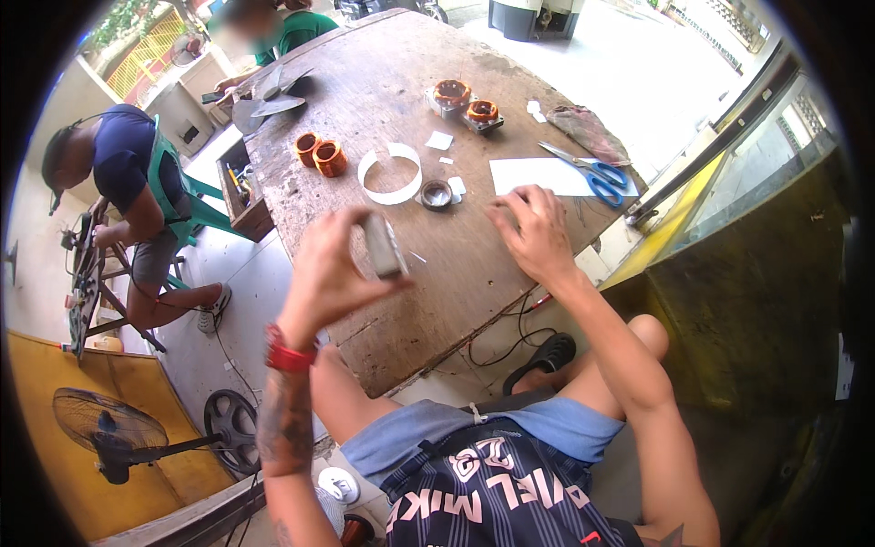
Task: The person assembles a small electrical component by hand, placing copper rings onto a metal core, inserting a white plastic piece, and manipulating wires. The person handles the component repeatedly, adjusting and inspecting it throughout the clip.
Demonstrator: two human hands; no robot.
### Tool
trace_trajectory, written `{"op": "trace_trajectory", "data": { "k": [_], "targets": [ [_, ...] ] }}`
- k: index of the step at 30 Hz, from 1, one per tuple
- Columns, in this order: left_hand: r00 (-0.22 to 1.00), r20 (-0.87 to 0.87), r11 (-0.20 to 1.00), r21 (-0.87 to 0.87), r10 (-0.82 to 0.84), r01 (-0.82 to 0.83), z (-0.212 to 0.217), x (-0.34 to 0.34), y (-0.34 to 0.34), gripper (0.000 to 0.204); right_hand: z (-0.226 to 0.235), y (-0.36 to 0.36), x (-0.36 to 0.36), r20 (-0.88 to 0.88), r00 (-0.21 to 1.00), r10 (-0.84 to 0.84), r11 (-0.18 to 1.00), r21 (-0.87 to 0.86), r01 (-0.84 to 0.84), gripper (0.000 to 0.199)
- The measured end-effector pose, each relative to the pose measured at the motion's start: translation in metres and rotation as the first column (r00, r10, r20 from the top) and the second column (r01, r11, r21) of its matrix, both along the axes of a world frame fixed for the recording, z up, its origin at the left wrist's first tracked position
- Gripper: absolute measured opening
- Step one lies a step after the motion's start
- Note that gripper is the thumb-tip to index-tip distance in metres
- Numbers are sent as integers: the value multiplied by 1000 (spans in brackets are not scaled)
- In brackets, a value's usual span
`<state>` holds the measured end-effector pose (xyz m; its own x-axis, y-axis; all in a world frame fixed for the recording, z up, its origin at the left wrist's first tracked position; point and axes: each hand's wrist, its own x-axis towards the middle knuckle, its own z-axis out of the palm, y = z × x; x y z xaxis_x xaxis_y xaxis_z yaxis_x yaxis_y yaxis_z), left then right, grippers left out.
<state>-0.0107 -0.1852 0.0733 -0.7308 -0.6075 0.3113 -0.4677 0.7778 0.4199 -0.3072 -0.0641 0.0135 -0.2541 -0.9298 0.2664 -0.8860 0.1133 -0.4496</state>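
My left hand (328,278), with a red band at its wrist, grips a grey, block-like metal piece (384,247) between fingers and thumb above the table's near side. The piece is blurred by motion. Over the right side of the table, my right hand (538,232) has its fingers curled together; whatever they hold, if anything, is hidden. Beyond the hands lie a roll of tape (437,194) and a white paper strip bent into a ring (367,182). Blue-handled scissors (604,182) rest partly on a white paper sheet (519,173), near my right hand.
Two copper coils (329,159) stand on the wooden table (365,342); two copper-wound stators (452,94) sit farther back. Fan blades (273,102) and a cloth (583,129) lie near the edges. Two people work at left and far left. A standing fan (109,428) is at lower left.
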Motion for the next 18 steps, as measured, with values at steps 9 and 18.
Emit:
{"op": "trace_trajectory", "data": {
  "k": [9,18],
  "targets": [
    [989,-145,998,49,-33,40,-5,-1,23,64,1,-68,14,-152,965,214,963,-130,-235,26],
    [950,255,984,41,-180,176,-47,-59,-57,29,4,-42,-56,-275,957,-88,994,41,103,31]
  ]
}}
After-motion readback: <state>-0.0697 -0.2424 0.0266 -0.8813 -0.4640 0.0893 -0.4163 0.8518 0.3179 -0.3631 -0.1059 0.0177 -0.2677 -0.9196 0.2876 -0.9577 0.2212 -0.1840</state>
